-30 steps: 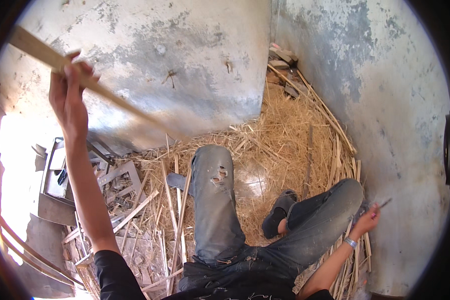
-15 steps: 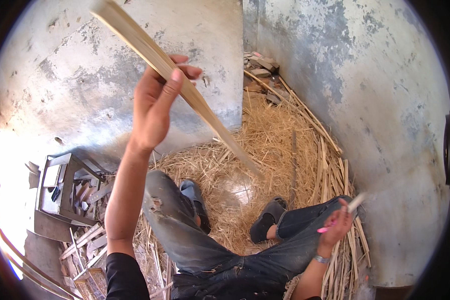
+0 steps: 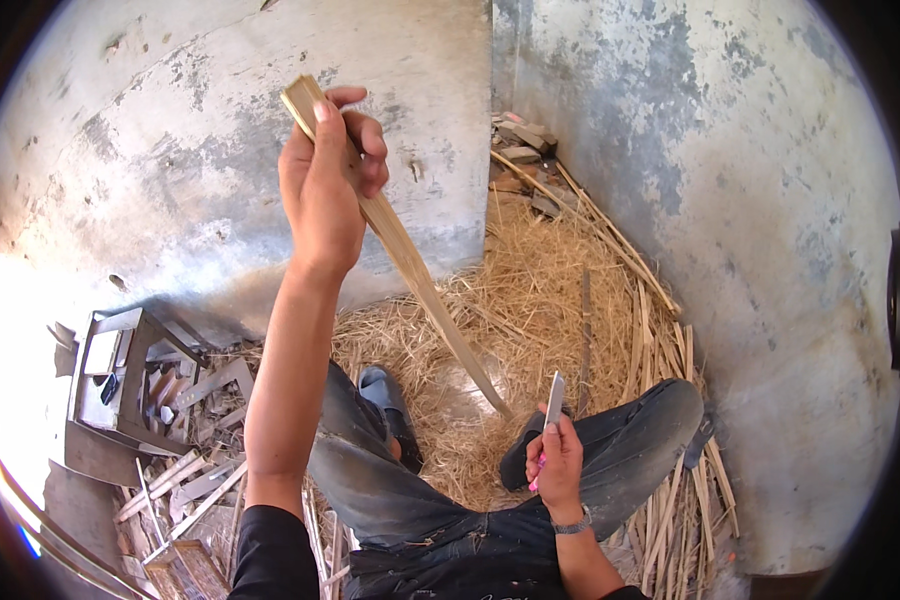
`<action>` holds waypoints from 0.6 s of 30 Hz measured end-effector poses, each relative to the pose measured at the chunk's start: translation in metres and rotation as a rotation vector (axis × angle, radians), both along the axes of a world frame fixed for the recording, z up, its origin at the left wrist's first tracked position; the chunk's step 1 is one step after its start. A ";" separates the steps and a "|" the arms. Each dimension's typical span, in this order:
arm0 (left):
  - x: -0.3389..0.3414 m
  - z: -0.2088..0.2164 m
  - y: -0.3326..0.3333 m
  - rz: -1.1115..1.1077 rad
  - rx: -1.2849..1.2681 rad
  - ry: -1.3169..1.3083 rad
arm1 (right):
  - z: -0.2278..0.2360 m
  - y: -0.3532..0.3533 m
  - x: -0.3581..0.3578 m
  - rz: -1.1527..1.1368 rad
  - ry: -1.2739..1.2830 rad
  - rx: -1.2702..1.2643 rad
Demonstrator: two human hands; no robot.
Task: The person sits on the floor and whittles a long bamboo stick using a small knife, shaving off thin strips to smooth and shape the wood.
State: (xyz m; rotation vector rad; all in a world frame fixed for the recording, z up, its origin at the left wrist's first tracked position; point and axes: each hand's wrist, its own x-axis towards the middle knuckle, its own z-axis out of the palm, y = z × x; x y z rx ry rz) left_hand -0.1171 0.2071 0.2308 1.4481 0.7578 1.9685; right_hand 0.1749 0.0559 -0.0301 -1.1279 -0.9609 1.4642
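My left hand [image 3: 328, 190] is raised in front of the wall, closed near the upper end of a long flat strip of split bamboo or wood [image 3: 415, 270]. The strip slants down to the right, and its lower tip hangs just above the floor by my foot. Low on the right, above my thigh, my right hand [image 3: 558, 462] is closed round a knife [image 3: 555, 395]. Its pale blade points up, and a bit of pink handle shows below the fingers. Blade and strip are apart, though the strip's tip is near the knife.
Shavings [image 3: 530, 260] cover the floor around my feet. Long strips [image 3: 660, 350] lie along the right wall [image 3: 760, 220], with broken bricks [image 3: 520, 140] in the far corner. To the left stands a small wooden stool [image 3: 120, 375] among scrap pieces [image 3: 195, 480].
The strip has slid down through my left hand, which now grips it near its top end. My right hand has come inward to the left with the knife, its blade now upright.
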 end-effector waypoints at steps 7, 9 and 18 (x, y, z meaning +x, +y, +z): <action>0.008 0.024 0.003 -0.007 0.046 0.171 | -0.013 -0.004 -0.004 0.128 0.050 -0.023; 0.027 0.002 0.018 0.257 0.083 0.388 | -0.021 -0.004 -0.005 0.125 0.043 -0.043; 0.084 -0.302 0.034 0.456 -0.543 0.433 | -0.029 -0.009 0.004 0.082 0.004 -0.110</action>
